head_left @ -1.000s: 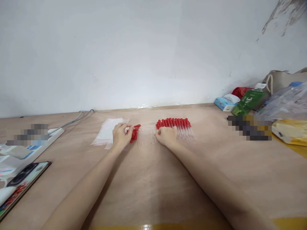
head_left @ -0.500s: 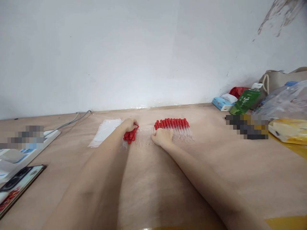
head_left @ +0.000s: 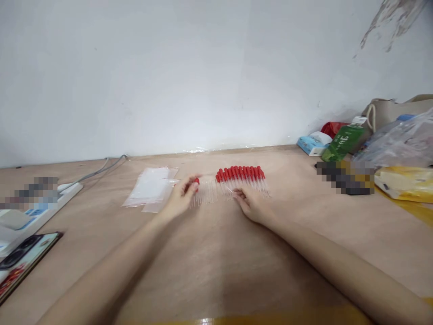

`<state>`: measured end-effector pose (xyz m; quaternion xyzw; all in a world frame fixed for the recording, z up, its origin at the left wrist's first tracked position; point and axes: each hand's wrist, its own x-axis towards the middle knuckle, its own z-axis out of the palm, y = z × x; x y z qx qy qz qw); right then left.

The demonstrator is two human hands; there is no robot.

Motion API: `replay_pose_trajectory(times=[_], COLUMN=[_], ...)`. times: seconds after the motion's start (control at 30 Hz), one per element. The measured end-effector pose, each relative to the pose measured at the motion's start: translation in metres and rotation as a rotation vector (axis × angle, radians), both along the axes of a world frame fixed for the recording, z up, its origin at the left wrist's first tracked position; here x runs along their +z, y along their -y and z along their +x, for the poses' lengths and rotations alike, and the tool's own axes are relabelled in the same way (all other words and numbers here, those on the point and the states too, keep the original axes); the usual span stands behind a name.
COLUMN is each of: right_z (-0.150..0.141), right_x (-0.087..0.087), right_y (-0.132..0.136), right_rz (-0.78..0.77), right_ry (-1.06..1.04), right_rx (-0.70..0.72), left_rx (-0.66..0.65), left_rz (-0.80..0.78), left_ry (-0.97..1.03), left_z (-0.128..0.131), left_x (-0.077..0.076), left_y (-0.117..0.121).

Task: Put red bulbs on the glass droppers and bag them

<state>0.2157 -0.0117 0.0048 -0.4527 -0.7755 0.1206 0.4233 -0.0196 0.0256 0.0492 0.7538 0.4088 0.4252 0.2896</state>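
Pinched in the fingers of my left hand [head_left: 181, 196] is a red rubber bulb [head_left: 196, 180]. My right hand [head_left: 249, 204] grips a thin clear glass tube [head_left: 231, 191] that points toward the bulb, with a gap between them. Between and beyond my hands lies a row of bare glass tubes [head_left: 207, 193], side by side. To its right several droppers [head_left: 241, 172] with red bulbs lie in another row, bulbs toward the wall. The loose red bulbs are mostly hidden behind my left hand.
Clear plastic bags and white paper [head_left: 145, 187] lie left of my left hand. A power strip [head_left: 40, 212] and a phone [head_left: 29, 257] are at the far left. On the right stand a green bottle [head_left: 343, 143], a blue tissue pack [head_left: 313, 144] and plastic bags [head_left: 399, 144].
My left hand has come back from the loose bulbs with one bulb. My right hand has lifted a glass tube and shifted right, near the finished-looking row of droppers.
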Motion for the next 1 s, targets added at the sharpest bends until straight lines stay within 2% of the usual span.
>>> replay_pose_trajectory(times=[0.07, 0.13, 0.27, 0.47, 0.63, 1.0], right_z=[0.003, 0.001, -0.007, -0.009, -0.009, -0.007], right_x=[-0.003, -0.003, -0.002, -0.006, -0.008, -0.013], right_y=[0.009, 0.017, 0.026, 0.025, 0.023, 0.02], right_rz=[0.05, 0.073, 0.105, 0.145, 0.157, 0.154], right_ry=[0.021, 0.056, 0.146, 0.203, 0.217, 0.225], right_rx=[0.023, 0.021, 0.0, 0.02, 0.034, 0.188], left_rx=[-0.064, -0.067, -0.003, -0.052, -0.096, -0.053], left_rz=[-0.16, -0.254, -0.332, -0.458, -0.448, -0.478], left_ry=[0.12, 0.236, 0.34, 0.471, 0.477, 0.325], left_z=[0.008, 0.014, 0.019, 0.02, 0.019, 0.02], left_x=[-0.016, -0.031, -0.047, -0.044, -0.046, -0.051], left_y=[0.026, 0.041, 0.047, 0.046, 0.046, 0.048])
